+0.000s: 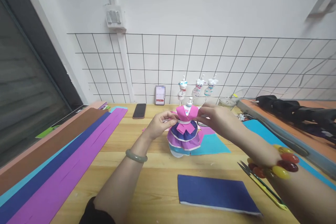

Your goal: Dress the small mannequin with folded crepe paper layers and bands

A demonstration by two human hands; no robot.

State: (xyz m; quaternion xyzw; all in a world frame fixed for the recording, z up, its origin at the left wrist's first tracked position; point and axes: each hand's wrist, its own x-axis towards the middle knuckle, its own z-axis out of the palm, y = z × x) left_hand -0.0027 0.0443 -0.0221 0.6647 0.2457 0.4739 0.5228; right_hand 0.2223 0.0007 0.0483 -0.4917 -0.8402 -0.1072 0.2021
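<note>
A small white dress form (189,101) stands upright on the wooden table, dressed in a tiered doll dress (183,136) with a pink top, a pink bow at the waist and ruffles in navy, purple and light blue. On the left side, my left hand (161,125) pinches the edge of the pink top between thumb and fingers. Opposite it, my right hand (214,114) is closed at the other shoulder edge of the same top, its fingertips partly hidden. Beneath and behind the skirt lies a light blue sheet (212,145).
Tweezers (265,185) lie by my right forearm, near a folded navy piece (215,194). Long coloured sheets (86,147) cover the left side. Two phones, one flat (139,111) and one upright (160,95), and several small dress forms (198,85) are at the back.
</note>
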